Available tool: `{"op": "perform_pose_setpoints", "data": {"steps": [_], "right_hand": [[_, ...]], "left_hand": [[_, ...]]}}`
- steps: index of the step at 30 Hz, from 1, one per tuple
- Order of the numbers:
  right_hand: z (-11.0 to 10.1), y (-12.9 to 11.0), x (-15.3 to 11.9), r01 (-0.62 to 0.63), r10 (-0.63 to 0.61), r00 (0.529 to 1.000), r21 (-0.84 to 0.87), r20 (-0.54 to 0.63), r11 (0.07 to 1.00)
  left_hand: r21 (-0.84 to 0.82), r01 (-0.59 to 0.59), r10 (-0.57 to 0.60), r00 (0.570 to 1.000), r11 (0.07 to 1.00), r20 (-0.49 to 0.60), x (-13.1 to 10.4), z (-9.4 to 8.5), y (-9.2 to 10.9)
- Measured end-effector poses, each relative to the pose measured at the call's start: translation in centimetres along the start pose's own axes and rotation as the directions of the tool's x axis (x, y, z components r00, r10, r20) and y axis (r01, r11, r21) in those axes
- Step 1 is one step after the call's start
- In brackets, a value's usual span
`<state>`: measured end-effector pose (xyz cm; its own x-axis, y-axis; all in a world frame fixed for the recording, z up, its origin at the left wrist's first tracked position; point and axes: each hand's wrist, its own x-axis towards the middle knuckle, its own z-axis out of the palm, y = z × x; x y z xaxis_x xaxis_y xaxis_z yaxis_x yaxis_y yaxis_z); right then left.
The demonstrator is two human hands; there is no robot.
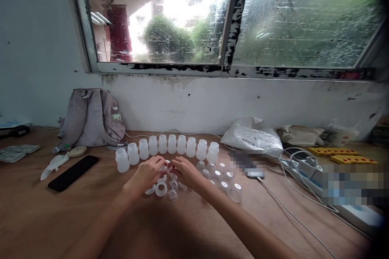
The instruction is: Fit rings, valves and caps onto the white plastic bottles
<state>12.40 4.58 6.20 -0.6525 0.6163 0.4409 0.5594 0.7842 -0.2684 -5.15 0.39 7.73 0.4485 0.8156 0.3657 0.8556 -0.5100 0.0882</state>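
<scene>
My left hand [149,170] and my right hand [184,172] meet over the middle of the table, fingertips curled inward. Between them they hold a small translucent plastic piece [166,163], mostly covered by the fingers. Just below lie translucent rings [161,189] and small clear round discs [173,195]. Behind the hands, several frosted white plastic bottles [172,144] stand upright in a curved row, their mouths uncovered. Clear domed caps [224,186] with white tops are grouped right of my right hand, and its forearm hides some of them.
A black phone [73,173] and a white plastic wrapper [54,166] lie on the left, before a grey backpack [88,119]. At right are a silver bubble bag [253,135], a power strip [355,210] with cables, and yellow trays [354,159]. A wall and window rise behind.
</scene>
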Motion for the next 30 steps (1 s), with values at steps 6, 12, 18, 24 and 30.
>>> {"op": "perform_pose_setpoints", "data": {"steps": [6,12,18,24,30], "right_hand": [[0.5,-1.1,-5.1,-0.059,0.068,0.989,0.071,-0.128,0.996],[2.3,-0.9,-9.4,-0.134,0.134,0.988,-0.001,-0.073,0.991],[3.0,-0.8,-9.7,-0.209,0.207,0.976,-0.024,-0.073,0.978],[2.8,-1.0,-9.6,-0.308,0.304,0.951,-0.076,-0.062,0.948],[2.8,-1.2,-9.6,-0.445,0.440,0.895,-0.221,-0.073,0.868]], "left_hand": [[-0.006,0.152,-0.152,0.984,0.988,-0.095,-2.8,0.7,-1.2],[-0.011,0.455,-0.446,0.867,0.891,-0.223,-6.2,4.0,-7.2],[-0.048,0.508,-0.501,0.822,0.860,-0.272,-8.0,7.0,-9.2],[-0.056,0.452,-0.448,0.848,0.890,-0.285,-8.0,7.3,-9.4],[-0.050,0.428,-0.422,0.854,0.902,-0.305,-8.1,7.3,-9.2]]}}
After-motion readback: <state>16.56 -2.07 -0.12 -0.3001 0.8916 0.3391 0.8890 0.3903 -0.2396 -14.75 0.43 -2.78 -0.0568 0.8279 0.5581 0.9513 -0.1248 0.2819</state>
